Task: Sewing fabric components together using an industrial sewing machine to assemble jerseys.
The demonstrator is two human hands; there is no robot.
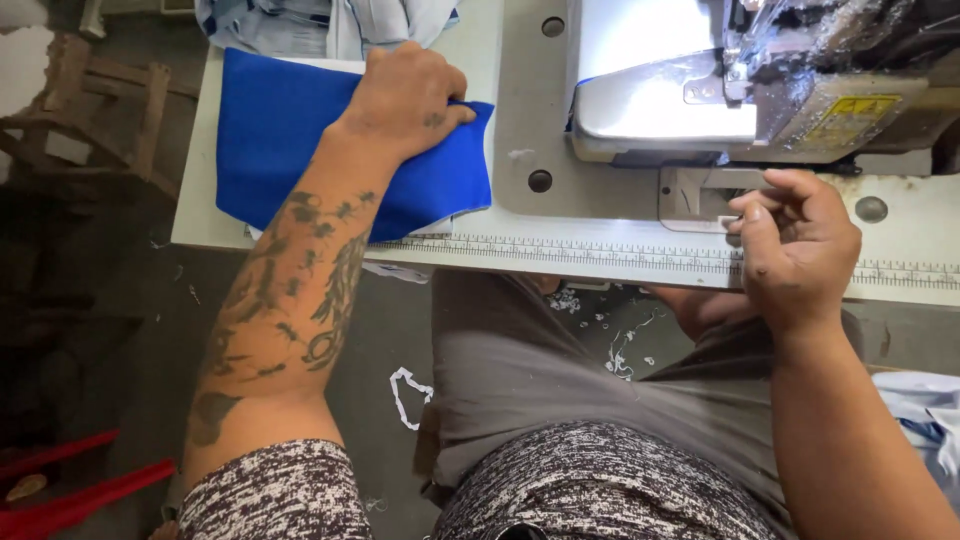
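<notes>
My left hand (pixel 405 98) lies flat on a stack of blue fabric pieces (pixel 275 135) at the left end of the sewing table (pixel 520 120), fingers bent over the stack's right edge. My right hand (pixel 795 240) rests at the table's front edge, below the sewing machine (pixel 700 80). Its thumb and fingers pinch a small white scrap (pixel 728 222) beside the metal needle plate (pixel 695 190). A printed ruler strip (pixel 600 255) runs along the table's front edge between my hands.
Pale blue and white cloth (pixel 330 20) is piled behind the blue stack. More light cloth (pixel 925 410) sits at the right by my arm. A wooden stool frame (pixel 100 100) stands left of the table. White thread and fabric trimmings (pixel 410 395) litter the floor and my lap.
</notes>
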